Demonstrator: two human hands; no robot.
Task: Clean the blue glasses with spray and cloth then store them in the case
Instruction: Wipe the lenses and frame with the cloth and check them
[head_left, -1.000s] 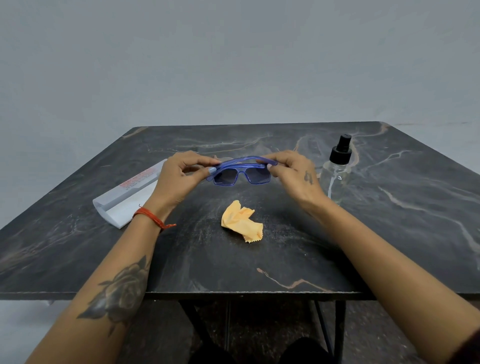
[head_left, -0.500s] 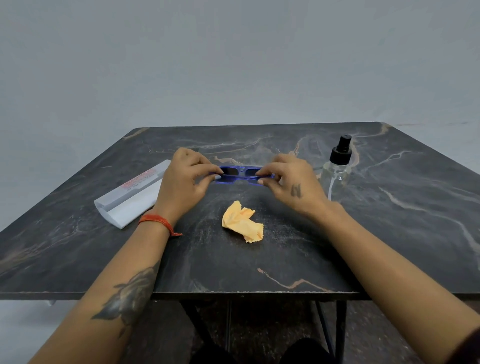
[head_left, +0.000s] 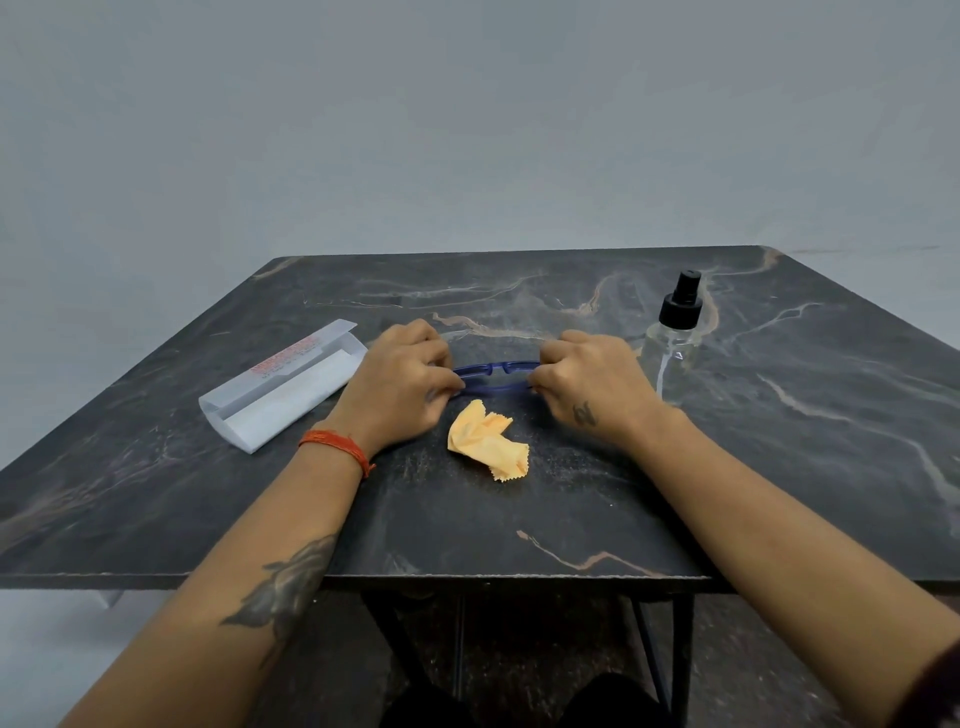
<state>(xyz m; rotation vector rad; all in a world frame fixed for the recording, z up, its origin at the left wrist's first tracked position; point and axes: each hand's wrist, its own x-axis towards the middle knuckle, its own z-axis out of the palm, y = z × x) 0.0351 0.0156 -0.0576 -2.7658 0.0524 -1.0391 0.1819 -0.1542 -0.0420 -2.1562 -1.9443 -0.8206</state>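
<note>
— Lowered since a second ago: the blue glasses (head_left: 493, 375) now lie flat at the table (head_left: 779, 467), beyond the orange cloth (head_left: 488, 447).

— Hands?

— Left hand (head_left: 400, 384) and right hand (head_left: 587, 384) each pinch a frame end.

— Risk?

— Lenses scraping gritty marble; spray bottle (head_left: 675, 343) near the right hand could tip. Case (head_left: 280, 384) lies open, left.

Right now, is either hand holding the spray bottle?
No. The spray bottle stands alone on the table; the left hand and right hand both pinch the blue glasses.
</note>
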